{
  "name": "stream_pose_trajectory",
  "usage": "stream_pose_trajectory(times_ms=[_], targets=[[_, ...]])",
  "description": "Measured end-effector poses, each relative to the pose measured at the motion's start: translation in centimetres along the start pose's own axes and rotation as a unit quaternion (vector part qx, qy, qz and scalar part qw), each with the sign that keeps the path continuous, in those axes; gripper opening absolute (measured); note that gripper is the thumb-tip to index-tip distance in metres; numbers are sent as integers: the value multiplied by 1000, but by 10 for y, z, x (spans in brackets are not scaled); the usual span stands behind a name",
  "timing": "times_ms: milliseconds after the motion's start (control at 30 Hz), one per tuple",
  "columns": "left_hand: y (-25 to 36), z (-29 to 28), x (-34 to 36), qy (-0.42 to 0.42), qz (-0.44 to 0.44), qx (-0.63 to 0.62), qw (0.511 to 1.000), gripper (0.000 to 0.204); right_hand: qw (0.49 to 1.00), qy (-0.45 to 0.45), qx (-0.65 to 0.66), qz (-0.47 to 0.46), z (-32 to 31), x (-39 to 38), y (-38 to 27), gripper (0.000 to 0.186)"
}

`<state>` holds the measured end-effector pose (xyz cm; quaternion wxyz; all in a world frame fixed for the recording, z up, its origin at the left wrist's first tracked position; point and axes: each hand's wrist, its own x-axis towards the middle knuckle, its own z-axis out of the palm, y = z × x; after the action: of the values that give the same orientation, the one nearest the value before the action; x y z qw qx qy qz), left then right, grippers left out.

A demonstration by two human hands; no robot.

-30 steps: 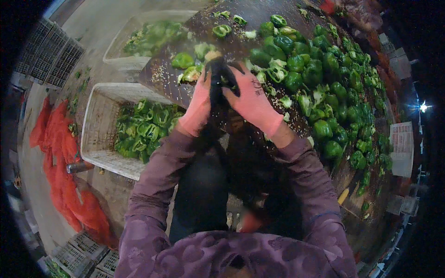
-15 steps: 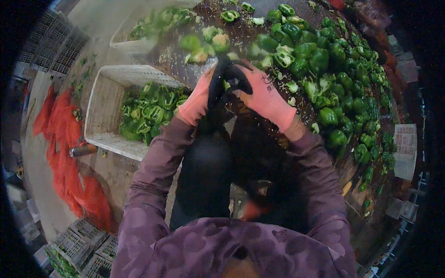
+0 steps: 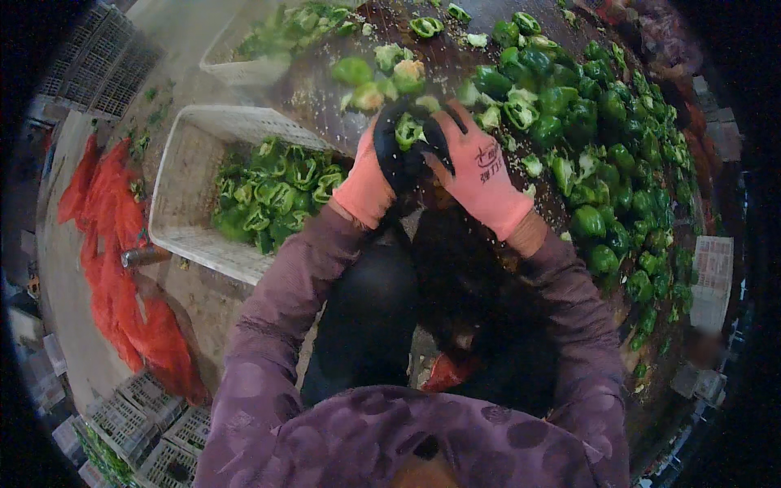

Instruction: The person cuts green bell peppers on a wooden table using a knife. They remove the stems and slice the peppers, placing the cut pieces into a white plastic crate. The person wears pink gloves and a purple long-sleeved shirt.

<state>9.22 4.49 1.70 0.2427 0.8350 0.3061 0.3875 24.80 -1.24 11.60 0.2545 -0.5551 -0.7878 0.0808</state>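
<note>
Both my hands wear pink gloves with black fingers and meet in front of me at the table's near edge. My left hand is closed round a green bell pepper piece, its hollow inside facing up. From the other side my right hand curls its fingers and thumb against the same piece; whether a tool is hidden in that hand I cannot make out. Just beyond my fingers lie pale pepper cores and a green piece.
A white crate of cut peppers stands at my left, with another crate behind. Whole green peppers are heaped on the dark table at right, among scattered seeds. Red netting and a metal cylinder lie on the floor.
My hands have turned apart slightly, so the pepper piece between them now shows its open inside. My view has shifted a little.
</note>
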Motion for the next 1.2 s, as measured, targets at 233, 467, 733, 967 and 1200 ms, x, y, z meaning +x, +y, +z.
stream_pose_trajectory(times_ms=[233,467,733,967,1200], targets=[[20,-66,-19,176,-213,-81,958,45,980,-11,-106,166,1,55,66,50],[14,-128,-35,15,-275,160,948,40,973,-54,-214,73,45,179,160,52],[22,-94,18,100,-211,-210,949,34,981,92,-170,20,63,132,115,51],[10,-30,23,41,-47,-155,986,47,986,82,134,60,11,21,-9,42],[18,7,-9,8,22,-15,1000,54,888,122,405,183,21,-12,-3,31]])
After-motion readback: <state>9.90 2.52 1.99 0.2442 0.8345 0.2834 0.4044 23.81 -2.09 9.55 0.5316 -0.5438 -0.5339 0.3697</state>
